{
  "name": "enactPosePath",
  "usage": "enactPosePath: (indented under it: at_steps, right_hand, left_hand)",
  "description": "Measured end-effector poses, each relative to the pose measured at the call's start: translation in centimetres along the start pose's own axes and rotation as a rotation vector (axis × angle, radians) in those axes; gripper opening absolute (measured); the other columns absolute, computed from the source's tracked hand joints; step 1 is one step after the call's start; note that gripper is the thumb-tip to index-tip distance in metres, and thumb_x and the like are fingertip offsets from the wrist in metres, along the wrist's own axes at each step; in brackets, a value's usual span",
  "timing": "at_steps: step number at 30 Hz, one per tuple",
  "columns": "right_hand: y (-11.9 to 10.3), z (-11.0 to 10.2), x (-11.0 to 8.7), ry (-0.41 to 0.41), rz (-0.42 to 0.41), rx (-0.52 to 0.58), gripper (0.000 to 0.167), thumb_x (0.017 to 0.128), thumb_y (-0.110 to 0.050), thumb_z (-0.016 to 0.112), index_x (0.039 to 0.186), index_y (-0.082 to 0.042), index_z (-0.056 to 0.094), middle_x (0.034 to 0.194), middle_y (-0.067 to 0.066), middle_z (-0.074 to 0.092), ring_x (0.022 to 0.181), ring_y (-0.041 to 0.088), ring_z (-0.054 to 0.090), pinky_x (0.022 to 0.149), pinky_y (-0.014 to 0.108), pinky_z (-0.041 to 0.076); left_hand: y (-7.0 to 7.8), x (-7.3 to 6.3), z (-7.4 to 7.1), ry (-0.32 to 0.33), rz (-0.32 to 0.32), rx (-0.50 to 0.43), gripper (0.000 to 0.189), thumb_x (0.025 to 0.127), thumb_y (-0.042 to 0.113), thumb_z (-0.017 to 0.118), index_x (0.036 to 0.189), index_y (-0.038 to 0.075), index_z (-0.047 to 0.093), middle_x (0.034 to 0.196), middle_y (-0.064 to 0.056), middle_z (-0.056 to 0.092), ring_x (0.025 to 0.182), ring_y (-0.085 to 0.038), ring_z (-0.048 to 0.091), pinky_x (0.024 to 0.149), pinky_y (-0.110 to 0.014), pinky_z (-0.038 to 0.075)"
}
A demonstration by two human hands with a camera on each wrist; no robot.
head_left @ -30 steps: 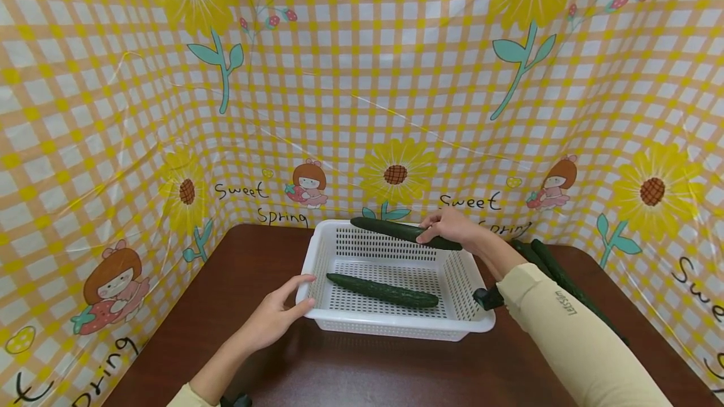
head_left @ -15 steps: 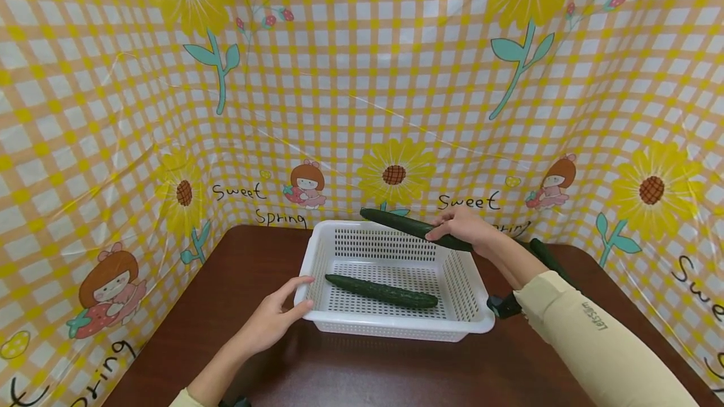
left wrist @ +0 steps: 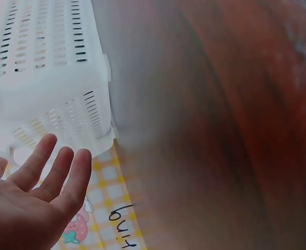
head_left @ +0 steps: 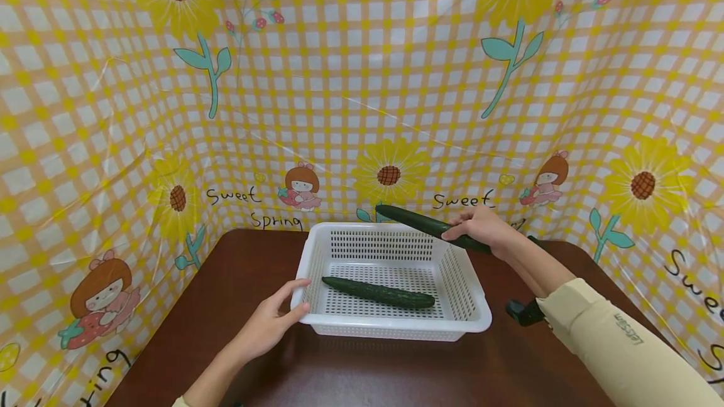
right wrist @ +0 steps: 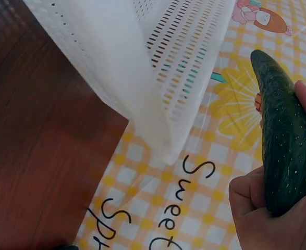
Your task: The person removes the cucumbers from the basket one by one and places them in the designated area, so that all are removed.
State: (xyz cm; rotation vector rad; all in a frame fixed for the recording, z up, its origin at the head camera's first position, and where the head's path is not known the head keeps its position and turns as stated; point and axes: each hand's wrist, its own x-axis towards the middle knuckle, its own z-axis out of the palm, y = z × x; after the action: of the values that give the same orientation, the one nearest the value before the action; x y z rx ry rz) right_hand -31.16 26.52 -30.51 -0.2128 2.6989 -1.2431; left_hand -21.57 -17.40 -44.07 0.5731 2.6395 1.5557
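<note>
My right hand (head_left: 481, 228) grips a long dark green cucumber (head_left: 415, 220) near its right end, over the back right corner of the white slotted plastic basket (head_left: 396, 328). In the right wrist view this cucumber (right wrist: 285, 151) stands out from between thumb and fingers, with the basket's corner apart from it. A second cucumber (head_left: 379, 292) lies on the basket floor. My left hand (head_left: 268, 322) holds the basket's left rim, thumb and index finger over it. The left wrist view shows its other fingers (left wrist: 74, 182) extended outside the basket wall.
The basket stands on a dark brown tabletop (head_left: 384, 375). A yellow checked cloth (head_left: 339, 80) with sunflowers rises behind and at both sides. A dark green tip (head_left: 536, 242) shows behind my right arm. A black device (head_left: 523, 311) sits by the right cuff.
My right hand has carried its cucumber to the right and slightly up at its left end. My right arm now covers most of the cucumbers on the right. The left hand keeps its hold.
</note>
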Motion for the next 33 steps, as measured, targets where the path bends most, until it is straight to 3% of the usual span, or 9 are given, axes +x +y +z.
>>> enactPosePath:
  at_steps: [6, 11, 24, 33]
  right_hand:
    - [0.4, -0.9, -0.8, 0.038, 0.020, 0.007, 0.066, 0.088, -0.031, 0.076, 0.139, 0.006, 0.054, 0.155, 0.027, 0.039, 0.146, 0.050, 0.022, 0.113, 0.064, 0.026]
    - [1.2, -2.0, -1.5, 0.083, 0.064, 0.001, 0.071, 0.089, -0.032, 0.075, 0.142, 0.007, 0.049, 0.159, 0.030, 0.029, 0.147, 0.052, 0.017, 0.113, 0.065, 0.024]
    - [4.3, -3.3, -2.7, 0.183, 0.130, 0.014, 0.072, 0.090, -0.037, 0.073, 0.143, 0.006, 0.050, 0.158, 0.030, 0.030, 0.146, 0.052, 0.019, 0.114, 0.062, 0.027]
    - [7.1, -3.4, -3.8, 0.244, 0.176, 0.029, 0.076, 0.093, -0.038, 0.069, 0.146, 0.009, 0.043, 0.158, 0.033, 0.026, 0.144, 0.058, 0.016, 0.111, 0.066, 0.027]
  left_hand:
    - [-0.2, -0.1, 0.2, 0.041, 0.008, -0.005, 0.049, 0.100, 0.036, 0.063, 0.146, 0.024, 0.049, 0.148, -0.012, 0.050, 0.089, -0.014, 0.070, 0.083, -0.030, 0.050]
    - [-0.3, -0.1, 0.2, 0.032, 0.016, -0.002, 0.049, 0.101, 0.034, 0.062, 0.146, 0.023, 0.049, 0.148, -0.013, 0.050, 0.089, -0.011, 0.070, 0.084, -0.030, 0.050]
    - [0.1, 0.1, 0.1, 0.023, 0.015, 0.011, 0.048, 0.100, 0.032, 0.064, 0.145, 0.024, 0.050, 0.146, -0.013, 0.052, 0.088, -0.010, 0.070, 0.081, -0.028, 0.050]
    - [0.1, -0.1, 0.2, 0.016, 0.016, 0.031, 0.049, 0.100, 0.034, 0.064, 0.145, 0.024, 0.050, 0.146, -0.014, 0.053, 0.087, -0.011, 0.071, 0.082, -0.030, 0.051]
